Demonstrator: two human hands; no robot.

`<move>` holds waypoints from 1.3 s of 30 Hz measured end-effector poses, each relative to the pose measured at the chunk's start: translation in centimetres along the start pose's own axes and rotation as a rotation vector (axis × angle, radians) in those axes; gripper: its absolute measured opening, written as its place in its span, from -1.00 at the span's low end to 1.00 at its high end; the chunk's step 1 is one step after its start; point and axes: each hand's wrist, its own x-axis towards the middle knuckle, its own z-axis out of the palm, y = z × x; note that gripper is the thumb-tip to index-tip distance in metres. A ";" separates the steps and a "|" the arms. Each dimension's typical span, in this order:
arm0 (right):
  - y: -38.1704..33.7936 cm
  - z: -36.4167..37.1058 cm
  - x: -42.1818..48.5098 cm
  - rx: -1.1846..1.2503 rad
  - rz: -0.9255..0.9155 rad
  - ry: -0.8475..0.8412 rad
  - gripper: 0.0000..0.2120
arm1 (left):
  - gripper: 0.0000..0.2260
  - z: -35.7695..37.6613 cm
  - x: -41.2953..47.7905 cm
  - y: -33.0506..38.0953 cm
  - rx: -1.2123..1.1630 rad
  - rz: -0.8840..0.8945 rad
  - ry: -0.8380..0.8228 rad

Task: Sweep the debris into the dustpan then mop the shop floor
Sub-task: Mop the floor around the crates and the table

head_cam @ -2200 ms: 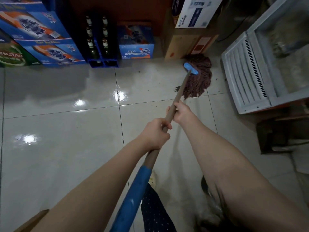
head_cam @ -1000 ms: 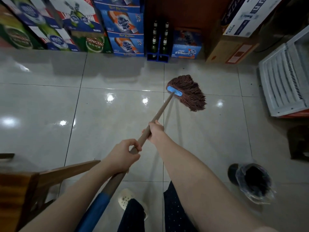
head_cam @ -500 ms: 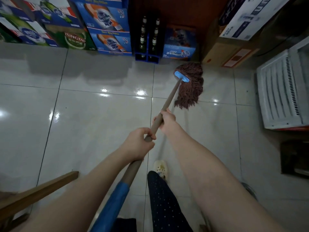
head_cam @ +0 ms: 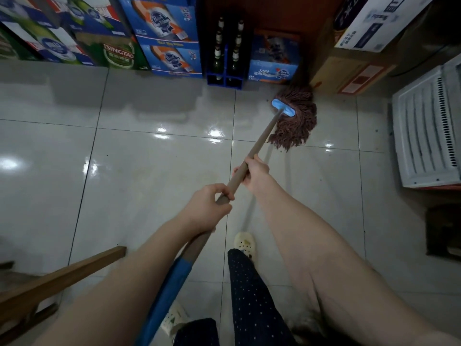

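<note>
Floor tiles shine wet below stacked Pabst Blue Ribbon cases and a TSINGTAO carton. Mop rests beside a cardboard box; right hand and left hand both clasp its handle.

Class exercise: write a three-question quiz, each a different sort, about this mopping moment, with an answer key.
1. True or false: both hands hold the mop handle.
2. Which hand grips nearer the mop head? A left hand B right hand
3. Fill in: the mop head lies on the floor near a brown cardboard ____.

Key: 1 true; 2 B; 3 box.
</note>
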 end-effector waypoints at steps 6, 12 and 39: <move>8.0 0.0 -4.3 -0.072 0.010 0.038 -0.44 | -0.89 0.1 -7.5 -6.7 -0.054 -0.007 -0.015; 18.9 3.5 -9.3 -0.129 0.044 0.015 -0.44 | -0.92 -3.5 -15.8 -15.1 -0.019 -0.034 0.021; 24.0 8.5 -8.6 -0.197 0.085 -0.077 -0.43 | -0.77 -5.3 -16.9 -19.9 0.223 0.005 0.094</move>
